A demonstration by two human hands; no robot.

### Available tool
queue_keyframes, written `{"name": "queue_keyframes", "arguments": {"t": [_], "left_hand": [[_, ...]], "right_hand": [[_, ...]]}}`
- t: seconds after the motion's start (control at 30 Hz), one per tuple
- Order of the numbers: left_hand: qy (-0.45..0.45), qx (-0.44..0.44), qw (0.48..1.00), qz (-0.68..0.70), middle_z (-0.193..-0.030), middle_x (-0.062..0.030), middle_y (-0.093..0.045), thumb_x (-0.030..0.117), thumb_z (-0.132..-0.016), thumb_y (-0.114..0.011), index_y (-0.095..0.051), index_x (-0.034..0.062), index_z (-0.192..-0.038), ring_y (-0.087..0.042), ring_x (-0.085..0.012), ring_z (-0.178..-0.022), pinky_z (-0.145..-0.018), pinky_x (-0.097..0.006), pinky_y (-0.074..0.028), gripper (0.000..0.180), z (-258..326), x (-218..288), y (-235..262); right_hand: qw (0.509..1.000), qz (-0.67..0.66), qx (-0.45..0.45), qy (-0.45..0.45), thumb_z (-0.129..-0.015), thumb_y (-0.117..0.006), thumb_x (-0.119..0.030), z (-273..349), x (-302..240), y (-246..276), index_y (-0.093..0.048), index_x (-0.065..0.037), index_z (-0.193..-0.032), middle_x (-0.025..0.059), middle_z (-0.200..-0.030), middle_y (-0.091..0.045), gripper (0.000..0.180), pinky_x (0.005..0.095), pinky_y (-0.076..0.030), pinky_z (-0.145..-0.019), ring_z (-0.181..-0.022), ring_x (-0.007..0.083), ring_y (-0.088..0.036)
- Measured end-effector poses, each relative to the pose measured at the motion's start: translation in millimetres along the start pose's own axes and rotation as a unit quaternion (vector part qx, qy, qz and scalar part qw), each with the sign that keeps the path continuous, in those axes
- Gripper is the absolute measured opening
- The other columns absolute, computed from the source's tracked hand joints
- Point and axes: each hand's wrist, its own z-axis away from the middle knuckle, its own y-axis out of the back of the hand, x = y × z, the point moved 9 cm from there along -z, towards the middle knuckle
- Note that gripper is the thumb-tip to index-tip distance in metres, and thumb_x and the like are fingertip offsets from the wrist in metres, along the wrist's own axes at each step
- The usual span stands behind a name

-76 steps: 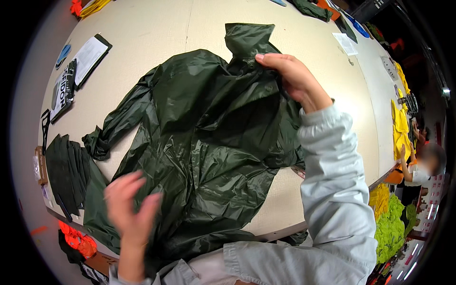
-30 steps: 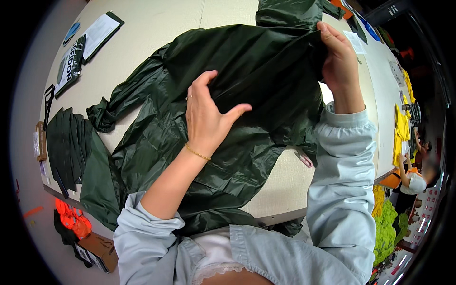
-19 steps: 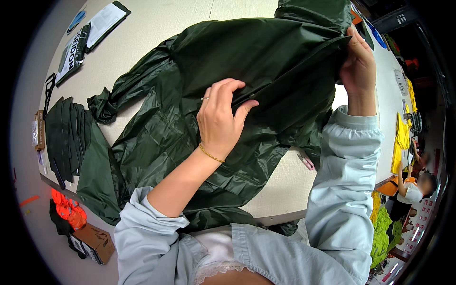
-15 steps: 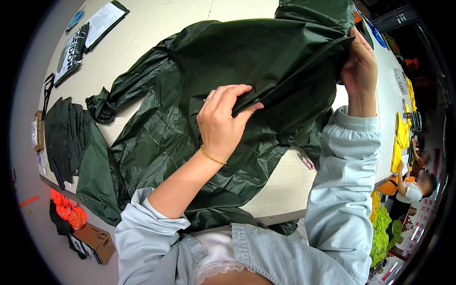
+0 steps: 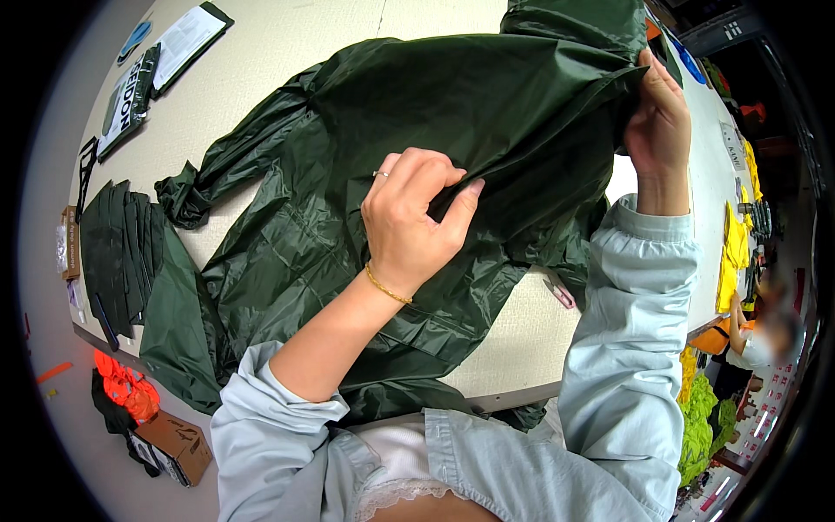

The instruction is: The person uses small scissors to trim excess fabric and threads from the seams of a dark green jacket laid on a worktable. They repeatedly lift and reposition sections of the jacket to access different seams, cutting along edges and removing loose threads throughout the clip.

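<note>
A dark green, shiny raincoat (image 5: 409, 96) lies spread and wrinkled across the table, one sleeve reaching out to the left. My left hand (image 5: 413, 209) is over its middle, fingers curled and thumb drawn in, pinching a fold of the cloth; the exact grip is partly hidden by the fingers. At the upper right, my right hand (image 5: 658, 122) holds the gathered edge of the raincoat between thumb and fingers, beside a puffed green section. Creases run in the fabric between both hands.
The pale table (image 5: 513, 335) carries a stack of folded dark green pieces (image 5: 122, 252) at left, packaged green items (image 5: 130, 100) at upper left and small pink-handled snippers (image 5: 561, 291) at right. A cardboard box (image 5: 174, 439) sits on the floor. Another person (image 5: 757, 344) works at far right.
My left hand's fingers have curled in from a more stretched position, and its thumb has lifted slightly. My right hand stays where it was on the raincoat's edge.
</note>
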Motion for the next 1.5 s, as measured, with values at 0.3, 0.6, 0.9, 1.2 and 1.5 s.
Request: {"name": "queue_keyframes", "arguments": {"t": [0.3,0.6,0.9,1.2,1.5], "left_hand": [[0.076,-0.108,0.991,-0.021,-0.082,-0.0052,-0.059,0.024,-0.064,-0.079,-0.058,0.0064,-0.092,-0.058,-0.0251,-0.073,-0.065,-0.034,-0.047,0.04,7.4,-25.3,-5.8],[0.181,-0.15,0.965,-0.117,-0.089,-0.0084,-0.061,0.013,-0.066,-0.08,-0.058,0.0024,-0.102,-0.058,-0.0195,-0.075,-0.069,-0.03,-0.049,0.044,95.2,-58.4,50.0],[0.11,-0.08,0.984,-0.118,-0.081,-0.0095,-0.066,0.013,-0.07,-0.077,-0.067,0.0001,-0.084,-0.061,-0.0208,-0.063,-0.057,-0.028,-0.048,0.021,91.0,-45.3,59.2],[0.105,-0.071,0.986,-0.106,-0.078,-0.0083,-0.066,0.014,-0.074,-0.072,-0.068,0.0022,-0.081,-0.062,-0.0238,-0.062,-0.055,-0.03,-0.048,0.014,85.7,-52.6,57.2],[0.215,-0.284,0.916,-0.186,-0.104,-0.0075,-0.058,0.028,-0.059,-0.083,-0.054,0.0055,-0.11,-0.061,-0.0221,-0.085,-0.07,-0.032,-0.05,0.063,119.6,-60.9,83.9]], "right_hand": [[0.991,0.129,0.039,-0.008,-0.093,-0.05,-0.014,-16.9,4.4,-2.5,-0.051,0.005,-0.121,0.0075,-0.116,-0.06,0.034,0.0268,-0.04,-0.096,-0.108,0.0144,-0.056],[0.996,0.056,0.026,-0.069,-0.08,-0.053,-0.007,-65.2,24.9,2.5,-0.062,-0.003,-0.095,0.008,-0.087,-0.066,0.018,0.0328,-0.051,-0.075,-0.079,0.0197,-0.063],[0.996,0.057,0.033,-0.056,-0.078,-0.055,-0.006,-74.1,33.6,13.3,-0.062,-0.004,-0.096,0.0071,-0.087,-0.066,0.019,0.0327,-0.051,-0.075,-0.078,0.0194,-0.063],[0.996,0.034,0.042,-0.07,-0.08,-0.054,-0.007,-64.2,37.7,11.4,-0.062,-0.004,-0.093,0.0073,-0.084,-0.066,0.016,0.0328,-0.051,-0.074,-0.076,0.0199,-0.063],[0.981,0.175,0.079,0.0,-0.08,-0.049,0.0,-105.2,35.5,44.0,-0.059,-0.005,-0.098,0.005,-0.081,-0.063,0.022,0.0279,-0.049,-0.063,-0.069,0.016,-0.06]]}}
